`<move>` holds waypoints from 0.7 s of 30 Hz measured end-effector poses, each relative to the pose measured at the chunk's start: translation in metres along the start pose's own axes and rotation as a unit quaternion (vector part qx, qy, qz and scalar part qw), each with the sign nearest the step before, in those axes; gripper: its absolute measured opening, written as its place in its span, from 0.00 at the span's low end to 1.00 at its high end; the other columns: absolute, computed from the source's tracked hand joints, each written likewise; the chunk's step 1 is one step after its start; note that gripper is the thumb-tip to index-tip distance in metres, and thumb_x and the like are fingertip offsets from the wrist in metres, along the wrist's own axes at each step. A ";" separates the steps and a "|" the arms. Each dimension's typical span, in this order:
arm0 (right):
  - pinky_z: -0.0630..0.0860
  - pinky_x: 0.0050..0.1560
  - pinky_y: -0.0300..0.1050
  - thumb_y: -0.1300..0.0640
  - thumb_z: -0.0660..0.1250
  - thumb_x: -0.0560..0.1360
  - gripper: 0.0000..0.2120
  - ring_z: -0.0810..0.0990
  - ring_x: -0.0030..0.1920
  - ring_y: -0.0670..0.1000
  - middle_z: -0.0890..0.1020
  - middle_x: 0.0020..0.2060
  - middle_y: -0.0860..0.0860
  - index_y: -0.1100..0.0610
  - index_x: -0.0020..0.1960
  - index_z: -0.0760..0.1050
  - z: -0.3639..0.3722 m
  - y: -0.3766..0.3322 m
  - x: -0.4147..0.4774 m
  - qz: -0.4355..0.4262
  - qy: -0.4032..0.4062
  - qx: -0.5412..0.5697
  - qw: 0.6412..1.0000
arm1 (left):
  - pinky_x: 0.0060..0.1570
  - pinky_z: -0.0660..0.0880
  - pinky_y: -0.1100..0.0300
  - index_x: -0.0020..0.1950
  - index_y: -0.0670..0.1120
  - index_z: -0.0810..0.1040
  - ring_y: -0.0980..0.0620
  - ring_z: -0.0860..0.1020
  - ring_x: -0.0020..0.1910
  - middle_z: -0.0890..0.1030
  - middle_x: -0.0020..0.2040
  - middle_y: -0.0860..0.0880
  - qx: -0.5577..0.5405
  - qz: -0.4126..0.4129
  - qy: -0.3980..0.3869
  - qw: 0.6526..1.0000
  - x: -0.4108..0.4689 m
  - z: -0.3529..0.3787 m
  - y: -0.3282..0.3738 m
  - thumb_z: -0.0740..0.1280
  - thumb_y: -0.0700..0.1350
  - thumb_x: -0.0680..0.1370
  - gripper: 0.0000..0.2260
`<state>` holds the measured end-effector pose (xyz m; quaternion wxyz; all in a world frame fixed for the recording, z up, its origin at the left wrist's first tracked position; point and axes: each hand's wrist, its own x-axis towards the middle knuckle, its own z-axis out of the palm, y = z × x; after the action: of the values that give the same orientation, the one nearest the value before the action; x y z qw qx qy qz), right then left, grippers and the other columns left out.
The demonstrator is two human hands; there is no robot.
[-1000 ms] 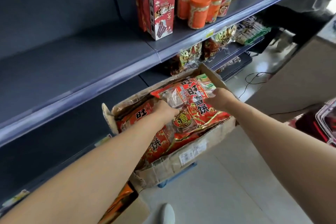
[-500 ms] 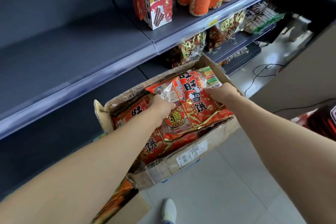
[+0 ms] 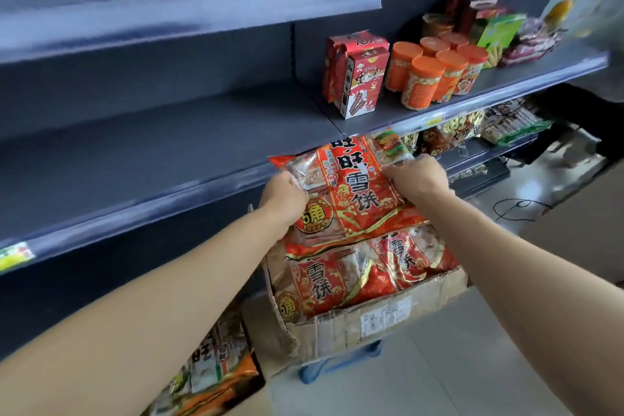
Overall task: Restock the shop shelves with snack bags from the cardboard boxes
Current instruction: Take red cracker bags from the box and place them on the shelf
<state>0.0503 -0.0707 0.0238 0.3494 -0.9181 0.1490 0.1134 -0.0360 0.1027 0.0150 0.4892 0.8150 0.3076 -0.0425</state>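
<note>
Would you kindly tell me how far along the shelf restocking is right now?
Done: red cartons and orange-lidded jars stand on the shelf, right section. In hand: the left hand and right hand hold one red snack bag above the cardboard box, near the shelf edge. Left: more red bags fill the box, and orange bags lie at lower left.

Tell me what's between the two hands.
Head view: the red snack bag spans the gap, left hand and right hand gripping its sides above the box.
</note>
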 end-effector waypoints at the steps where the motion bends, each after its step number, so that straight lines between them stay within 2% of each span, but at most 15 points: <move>1: 0.73 0.59 0.61 0.38 0.69 0.64 0.25 0.80 0.52 0.61 0.81 0.50 0.56 0.57 0.50 0.73 0.008 -0.020 -0.011 -0.028 -0.004 0.000 1.000 | 0.27 0.60 0.61 0.35 0.48 0.62 0.55 0.67 0.32 0.70 0.36 0.49 -0.007 -0.003 0.036 0.999 0.002 -0.019 -0.006 0.63 0.37 0.79 0.16; 6: 0.68 0.63 0.59 0.43 0.67 0.68 0.22 0.77 0.56 0.60 0.81 0.53 0.55 0.55 0.56 0.73 0.079 -0.106 -0.067 -0.142 -0.055 0.000 0.988 | 0.34 0.67 0.57 0.35 0.48 0.63 0.50 0.71 0.37 0.71 0.40 0.48 -0.017 -0.035 0.195 0.980 0.005 -0.127 -0.057 0.61 0.35 0.78 0.15; 10: 0.61 0.64 0.55 0.48 0.62 0.75 0.15 0.68 0.65 0.59 0.78 0.58 0.54 0.52 0.60 0.72 0.146 -0.168 -0.122 -0.200 -0.097 -0.036 0.974 | 0.36 0.67 0.57 0.33 0.48 0.64 0.48 0.72 0.40 0.70 0.37 0.50 -0.022 -0.058 0.279 0.958 0.000 -0.222 -0.111 0.62 0.33 0.76 0.16; 14: 0.66 0.64 0.52 0.53 0.63 0.76 0.15 0.66 0.67 0.59 0.78 0.55 0.56 0.51 0.63 0.72 0.219 -0.225 -0.178 -0.257 -0.147 -0.023 0.955 | 0.37 0.70 0.58 0.33 0.47 0.68 0.47 0.75 0.43 0.76 0.42 0.47 -0.004 -0.090 0.342 0.935 0.004 -0.317 -0.168 0.64 0.34 0.76 0.14; 17: 0.74 0.60 0.52 0.57 0.64 0.75 0.16 0.76 0.60 0.58 0.81 0.51 0.55 0.54 0.63 0.73 0.273 -0.263 -0.210 -0.289 -0.177 0.009 0.941 | 0.35 0.68 0.60 0.31 0.48 0.71 0.47 0.76 0.43 0.78 0.43 0.46 -0.004 -0.115 0.376 0.919 0.014 -0.380 -0.205 0.66 0.35 0.76 0.15; 19: 0.77 0.50 0.46 0.58 0.65 0.75 0.16 0.79 0.51 0.56 0.82 0.54 0.54 0.54 0.63 0.74 0.306 -0.286 -0.223 -0.292 -0.185 0.028 0.938 | 0.39 0.71 0.59 0.38 0.45 0.77 0.48 0.76 0.43 0.78 0.44 0.48 -0.009 -0.112 0.371 0.922 0.025 -0.416 -0.224 0.65 0.35 0.77 0.09; 21: 0.75 0.43 0.43 0.60 0.64 0.76 0.16 0.78 0.45 0.53 0.82 0.55 0.53 0.53 0.63 0.75 0.336 -0.305 -0.231 -0.299 -0.188 0.035 0.935 | 0.45 0.75 0.59 0.47 0.43 0.81 0.46 0.79 0.46 0.79 0.47 0.49 -0.032 -0.105 0.375 0.920 0.038 -0.445 -0.241 0.63 0.36 0.78 0.07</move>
<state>-0.0917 0.4185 0.0360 0.4204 -0.8693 -0.1973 0.1694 -0.2392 0.5669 0.0450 0.3567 0.7180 0.5535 0.2254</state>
